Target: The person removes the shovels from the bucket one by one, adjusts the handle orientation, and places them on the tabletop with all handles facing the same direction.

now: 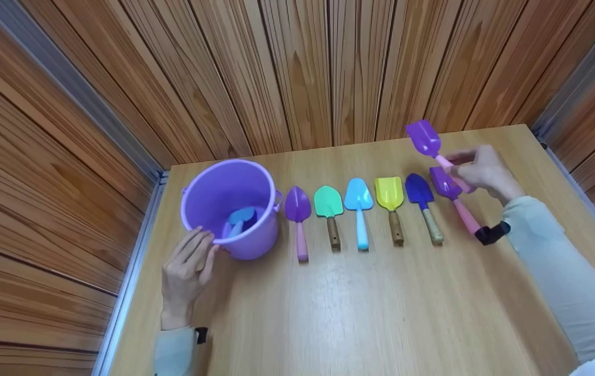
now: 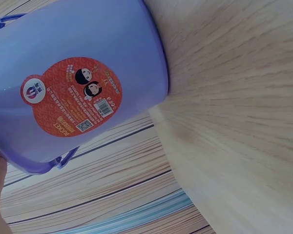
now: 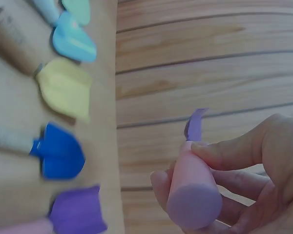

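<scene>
My right hand (image 1: 480, 169) grips the pink handle of a purple toy shovel (image 1: 425, 138) and holds it above the table's far right part. In the right wrist view the thumb and fingers wrap the pink handle (image 3: 193, 195). Just below lies another purple shovel with a pink handle (image 1: 465, 215). At the left, my left hand (image 1: 187, 269) rests with nearly straight fingers on the near rim of a purple bucket (image 1: 253, 245). A blue shovel (image 1: 241, 215) lies inside the bucket; whatever is under it is partly hidden.
Right of the bucket lies a row: a purple trowel (image 1: 298, 203), a green one (image 1: 328, 201), a light blue one (image 1: 358, 194), a yellow shovel (image 1: 389, 193) and a dark blue trowel (image 1: 419, 189). Wooden panel walls (image 1: 308, 73) border the table (image 1: 339, 313).
</scene>
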Demonstrator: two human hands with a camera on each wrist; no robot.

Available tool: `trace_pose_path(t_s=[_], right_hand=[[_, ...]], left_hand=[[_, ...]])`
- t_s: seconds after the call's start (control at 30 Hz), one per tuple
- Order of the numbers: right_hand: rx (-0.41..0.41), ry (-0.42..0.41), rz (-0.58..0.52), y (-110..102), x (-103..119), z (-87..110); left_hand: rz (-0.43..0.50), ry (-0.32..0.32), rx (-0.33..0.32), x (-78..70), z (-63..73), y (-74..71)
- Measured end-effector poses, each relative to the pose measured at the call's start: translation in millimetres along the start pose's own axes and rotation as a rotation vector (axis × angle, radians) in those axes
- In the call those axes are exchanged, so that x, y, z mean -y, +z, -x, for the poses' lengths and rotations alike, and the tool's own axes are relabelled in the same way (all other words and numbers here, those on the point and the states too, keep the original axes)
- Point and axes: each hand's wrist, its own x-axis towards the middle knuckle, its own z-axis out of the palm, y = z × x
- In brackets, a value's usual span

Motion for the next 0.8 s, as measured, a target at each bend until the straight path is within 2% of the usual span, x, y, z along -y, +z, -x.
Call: trace_pose_path(t_s=[0.27,0.43,0.63,0.8], right_hand=[[-0.052,0.041,-0.046,-10,-47,6.9],[-0.102,0.101,-0.060,-9,-72,4.2],[-0.124,0.164,-0.073,-7,-101,1.2],[-0.136,0.181,-0.072,-6,-123,2.7]], left_hand=[[0.004,-0.005,-0.006,-0.5,0.2,1.5],[0.005,-0.015,-0.003,0.4,-1.0,2.3],[0.008,0.005,-0.028,0.1,-0.2,3.2],[0.007,0.019,-0.030,0.7,-0.8,2.3]])
